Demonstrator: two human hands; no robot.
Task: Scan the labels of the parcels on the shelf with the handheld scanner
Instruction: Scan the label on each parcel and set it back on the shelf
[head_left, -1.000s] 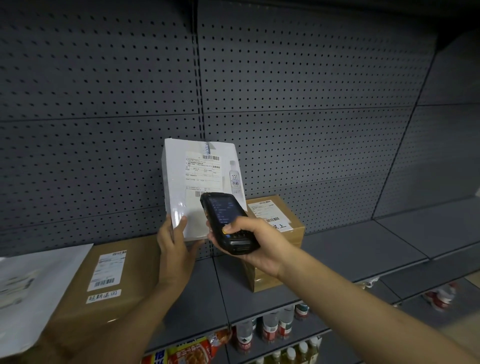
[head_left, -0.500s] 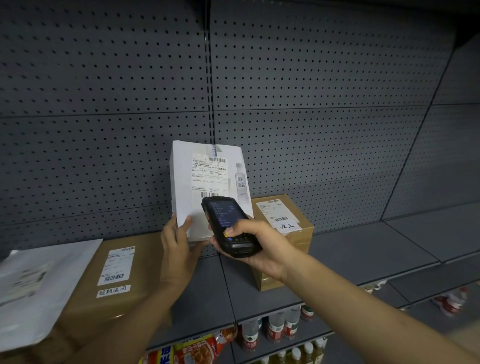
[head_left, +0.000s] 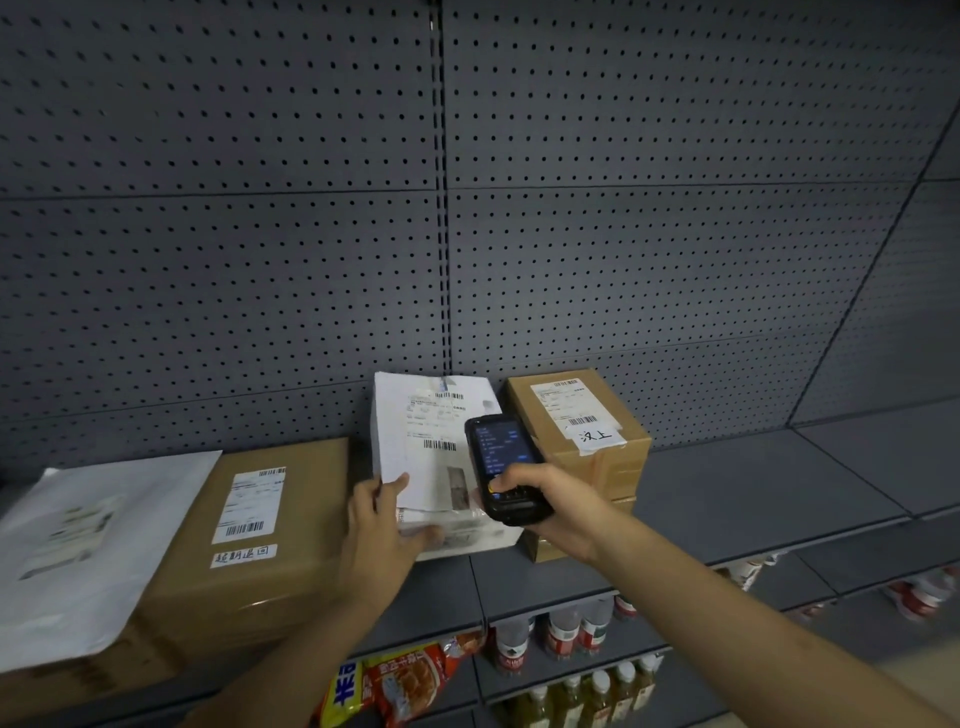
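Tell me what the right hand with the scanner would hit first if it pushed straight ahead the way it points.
Probably the white parcel: the right hand aims the scanner up at its label, though depth is unclear.

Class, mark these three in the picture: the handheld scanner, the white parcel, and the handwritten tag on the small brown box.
handheld scanner (head_left: 497, 451), head view, on its lit screen.
white parcel (head_left: 415, 436), head view, on its shipping label.
handwritten tag (head_left: 596, 435), head view, on the written characters.
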